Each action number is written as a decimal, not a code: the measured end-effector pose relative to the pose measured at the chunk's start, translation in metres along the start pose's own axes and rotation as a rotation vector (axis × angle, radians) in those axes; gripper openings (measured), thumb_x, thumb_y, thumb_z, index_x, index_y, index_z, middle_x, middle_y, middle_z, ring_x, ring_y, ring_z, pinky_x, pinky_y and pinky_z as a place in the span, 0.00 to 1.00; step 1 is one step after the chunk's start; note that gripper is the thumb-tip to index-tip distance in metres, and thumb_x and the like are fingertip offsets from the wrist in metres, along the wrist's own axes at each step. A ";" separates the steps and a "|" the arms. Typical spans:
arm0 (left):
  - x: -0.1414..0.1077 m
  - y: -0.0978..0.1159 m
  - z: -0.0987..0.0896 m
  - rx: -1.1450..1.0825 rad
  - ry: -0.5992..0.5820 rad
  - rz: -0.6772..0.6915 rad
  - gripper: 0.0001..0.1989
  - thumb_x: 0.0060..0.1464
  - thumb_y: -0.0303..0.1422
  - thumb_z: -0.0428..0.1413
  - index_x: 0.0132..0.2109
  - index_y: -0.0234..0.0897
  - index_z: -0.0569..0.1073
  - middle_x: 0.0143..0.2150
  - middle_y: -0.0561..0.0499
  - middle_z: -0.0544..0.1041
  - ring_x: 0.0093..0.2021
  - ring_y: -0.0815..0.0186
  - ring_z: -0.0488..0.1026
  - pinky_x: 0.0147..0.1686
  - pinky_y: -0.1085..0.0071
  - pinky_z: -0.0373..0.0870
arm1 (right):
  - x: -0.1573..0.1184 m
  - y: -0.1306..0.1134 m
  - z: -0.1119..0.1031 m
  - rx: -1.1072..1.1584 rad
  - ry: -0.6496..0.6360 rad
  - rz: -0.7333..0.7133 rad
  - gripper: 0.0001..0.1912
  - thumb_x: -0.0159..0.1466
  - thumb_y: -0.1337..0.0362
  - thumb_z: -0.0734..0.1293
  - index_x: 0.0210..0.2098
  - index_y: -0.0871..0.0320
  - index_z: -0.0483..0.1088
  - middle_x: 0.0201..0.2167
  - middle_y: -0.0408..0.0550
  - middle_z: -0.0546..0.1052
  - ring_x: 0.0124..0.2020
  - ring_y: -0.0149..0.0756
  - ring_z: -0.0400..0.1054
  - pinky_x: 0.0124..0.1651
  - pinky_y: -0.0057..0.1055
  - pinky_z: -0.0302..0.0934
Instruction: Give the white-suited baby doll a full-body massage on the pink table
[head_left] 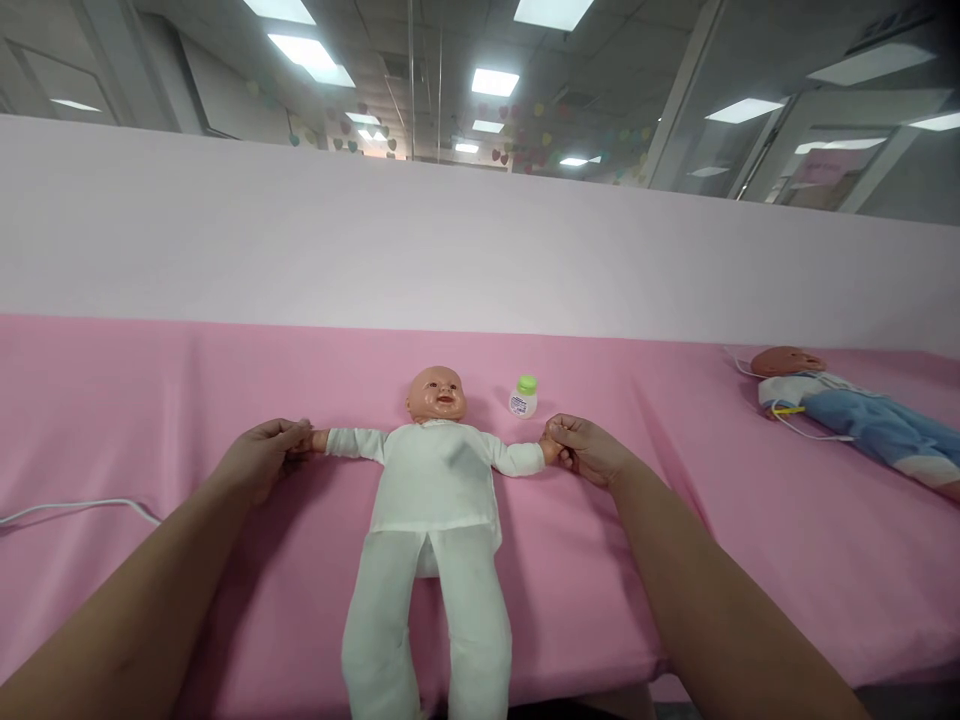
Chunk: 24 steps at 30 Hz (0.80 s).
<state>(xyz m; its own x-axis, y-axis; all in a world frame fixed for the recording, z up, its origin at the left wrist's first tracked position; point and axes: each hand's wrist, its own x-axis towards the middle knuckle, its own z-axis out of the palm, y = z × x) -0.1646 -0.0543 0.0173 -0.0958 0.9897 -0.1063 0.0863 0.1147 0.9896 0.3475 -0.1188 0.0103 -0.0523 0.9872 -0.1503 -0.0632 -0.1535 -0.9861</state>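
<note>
A baby doll (439, 480) in a white long-sleeved top and white trousers lies on its back, head away from me and legs toward me. Both its arms are stretched out sideways. My left hand (268, 455) is closed around the doll's hand on the left side. On the other side, my right hand (589, 448) grips the doll's other hand between thumb and fingers. Just above my right hand stands a small clear bottle (523, 398) with a green cap, to the right of the doll's head and touched by neither hand.
A pink sheet (247, 380) covers the table, backed by a low white wall (450, 250) with glass above. At the right lies a second doll (862, 410) in blue and white clothes, with thin tubing near it. A white cable (82, 505) runs in from the left.
</note>
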 end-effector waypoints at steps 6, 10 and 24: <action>0.009 -0.004 -0.002 -0.042 0.040 -0.005 0.19 0.42 0.49 0.72 0.37 0.45 0.82 0.35 0.47 0.82 0.37 0.57 0.77 0.38 0.61 0.76 | 0.008 0.006 -0.004 -0.020 0.072 0.000 0.18 0.58 0.48 0.78 0.34 0.57 0.77 0.27 0.44 0.73 0.26 0.30 0.59 0.32 0.32 0.58; 0.011 -0.005 -0.003 -0.088 -0.009 -0.019 0.31 0.32 0.43 0.77 0.46 0.40 0.81 0.39 0.45 0.83 0.40 0.55 0.78 0.39 0.62 0.77 | 0.003 0.003 -0.011 0.022 -0.028 -0.004 0.16 0.59 0.54 0.79 0.41 0.56 0.79 0.37 0.50 0.78 0.33 0.34 0.67 0.38 0.34 0.64; 0.011 -0.007 -0.003 -0.010 0.021 0.013 0.22 0.41 0.47 0.72 0.40 0.38 0.83 0.34 0.49 0.80 0.31 0.63 0.74 0.29 0.70 0.73 | -0.001 -0.002 0.002 -0.080 -0.012 -0.029 0.22 0.55 0.47 0.80 0.30 0.56 0.70 0.24 0.40 0.69 0.25 0.28 0.56 0.30 0.30 0.53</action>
<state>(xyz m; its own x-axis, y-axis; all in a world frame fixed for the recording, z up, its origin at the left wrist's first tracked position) -0.1692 -0.0441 0.0090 -0.1154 0.9891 -0.0911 0.0775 0.1004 0.9919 0.3456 -0.1199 0.0131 -0.0632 0.9906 -0.1213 0.0146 -0.1206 -0.9926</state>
